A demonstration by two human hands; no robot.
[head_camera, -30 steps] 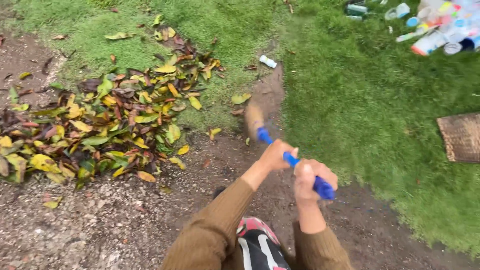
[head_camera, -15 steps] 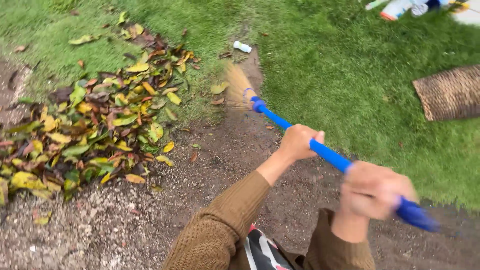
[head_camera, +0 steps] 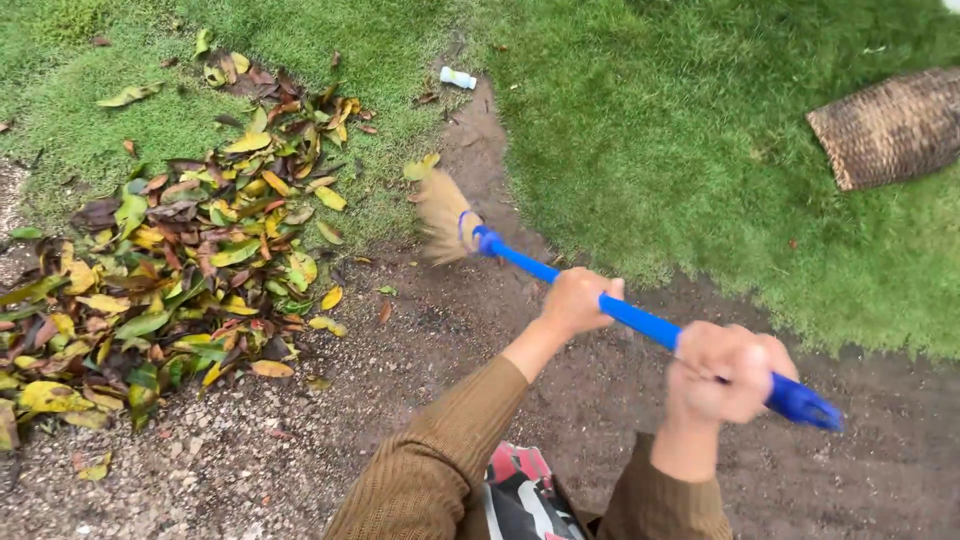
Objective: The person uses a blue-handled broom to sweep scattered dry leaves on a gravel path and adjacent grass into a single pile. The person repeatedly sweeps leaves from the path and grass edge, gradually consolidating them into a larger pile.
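The broom [head_camera: 600,300] lies slanted across the middle of the view, its blue handle running from lower right up to a straw head [head_camera: 442,215] that rests at the edge of bare dirt, just right of the leaf pile [head_camera: 190,250]. Half a second ago the head sat at much the same spot beside the pile, and a second ago the handle was held steeper and closer to the body; since then the upper end has swung out to the right, so the stroke looks like a sweep toward the pile, with the bristles blurred in motion.

The left hand [head_camera: 578,300] is wrapped around the handle midway along it, fingers curled fully about the shaft. The right hand [head_camera: 728,372] clenches the handle near its top end, fist closed tight on it, farther from the pile than the left.

A few loose yellow leaves [head_camera: 330,298] lie between the pile and the broom head, not yet gathered in. Beyond the pile's far edge a small white bottle [head_camera: 458,77] sits where dirt meets grass [head_camera: 680,130]. Well to the right of the pile, on the grass, lies a woven basket [head_camera: 890,125]. Brown sleeves [head_camera: 440,470] and a patterned shoe [head_camera: 525,500] show at the bottom, below the pile.
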